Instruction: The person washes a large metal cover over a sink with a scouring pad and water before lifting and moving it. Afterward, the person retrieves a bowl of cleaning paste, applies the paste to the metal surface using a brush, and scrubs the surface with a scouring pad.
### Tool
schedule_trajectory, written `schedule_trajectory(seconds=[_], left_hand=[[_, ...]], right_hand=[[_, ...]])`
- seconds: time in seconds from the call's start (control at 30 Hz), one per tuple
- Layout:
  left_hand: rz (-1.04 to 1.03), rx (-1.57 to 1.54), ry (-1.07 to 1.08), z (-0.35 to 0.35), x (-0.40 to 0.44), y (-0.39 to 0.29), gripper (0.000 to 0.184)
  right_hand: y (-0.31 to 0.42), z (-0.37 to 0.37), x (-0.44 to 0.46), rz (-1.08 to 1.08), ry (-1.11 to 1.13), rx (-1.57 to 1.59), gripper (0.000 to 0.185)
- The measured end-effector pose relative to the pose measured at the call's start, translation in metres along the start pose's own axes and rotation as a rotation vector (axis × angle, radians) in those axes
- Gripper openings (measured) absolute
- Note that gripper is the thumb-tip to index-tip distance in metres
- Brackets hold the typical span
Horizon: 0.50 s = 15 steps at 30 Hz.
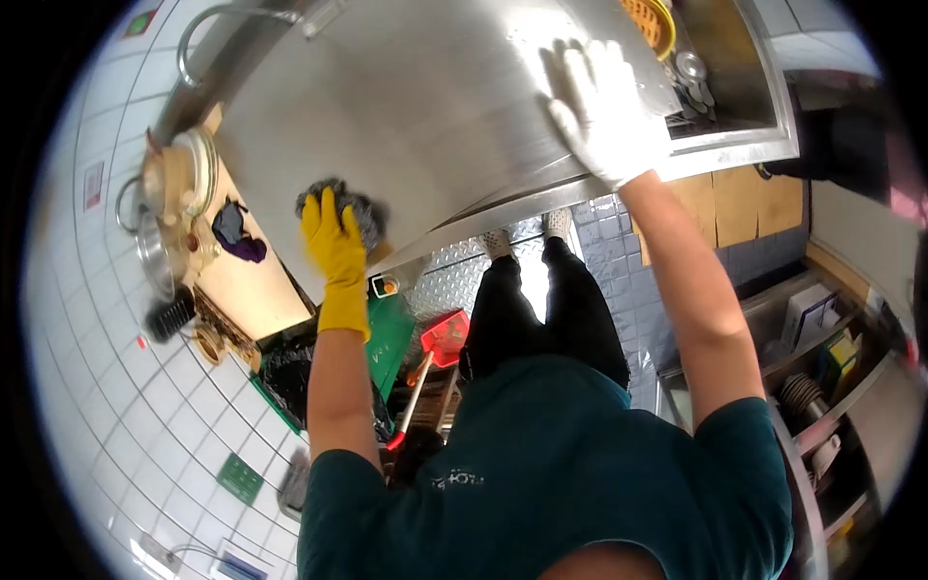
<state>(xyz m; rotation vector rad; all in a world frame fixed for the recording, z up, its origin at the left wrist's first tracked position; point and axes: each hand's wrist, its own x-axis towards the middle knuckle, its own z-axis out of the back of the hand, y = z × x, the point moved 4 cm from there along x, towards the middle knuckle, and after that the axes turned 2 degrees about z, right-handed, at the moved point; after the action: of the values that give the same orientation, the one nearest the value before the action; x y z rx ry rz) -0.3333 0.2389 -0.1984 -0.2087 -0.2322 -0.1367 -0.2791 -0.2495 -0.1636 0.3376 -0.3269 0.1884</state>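
A stainless steel surface [387,106] spreads out in front of me, bright with reflected light near its top. My left hand [333,232], in a yellow rubber glove, presses a dark grey, rough-textured scrubber [365,220] onto the left part of the steel. The fingers lie over the scrubber and partly hide it. On the right, my right hand [609,116] wears a white glove. It rests flat on the steel near the sink edge, fingers stretched out, holding nothing.
A sink [735,135] at upper right holds a yellow basket [662,24] and metal utensils. A metal faucet [188,48] stands upper left. Dark cloths [237,232] lie on a wooden board [275,290]. Below are a red dustpan [445,338] and a green bin [387,333]. Another person [841,145] stands at right.
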Motion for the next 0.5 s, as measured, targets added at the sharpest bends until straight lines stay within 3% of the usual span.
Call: schedule_trajectory(seconds=[0.1,0.2,0.23,0.27,0.33,0.4,0.5], left_hand=[[0.042,0.040,-0.078,-0.031,0.028,-0.101,0.053],[-0.014,-0.053,0.091,-0.025,0.077,-0.238,0.055],[-0.001,-0.039,0.008,-0.079,0.079,-0.258,0.056],[-0.033,-0.046,-0.054,-0.065,0.082,-0.273,0.056],[-0.081,-0.280,-0.039,-0.051,0.076,-0.257,0.053],[-0.038,-0.277,-0.042,-0.028,0.041,-0.213,0.054],[0.093,-0.136,-0.063,-0.006,-0.030,-0.087,0.054]], right_hand=[[0.042,-0.040,0.020,0.071,0.174,-0.192,0.066],[0.056,-0.057,0.019,-0.004,0.132,-0.276,0.064],[0.049,-0.062,0.015,0.004,0.111,-0.221,0.063],[0.036,-0.067,0.013,0.010,0.088,-0.168,0.063],[0.027,-0.071,0.017,0.017,0.128,-0.272,0.063],[0.028,-0.073,0.015,0.042,0.127,-0.340,0.062],[0.030,-0.075,0.015,0.058,0.138,-0.386,0.061]])
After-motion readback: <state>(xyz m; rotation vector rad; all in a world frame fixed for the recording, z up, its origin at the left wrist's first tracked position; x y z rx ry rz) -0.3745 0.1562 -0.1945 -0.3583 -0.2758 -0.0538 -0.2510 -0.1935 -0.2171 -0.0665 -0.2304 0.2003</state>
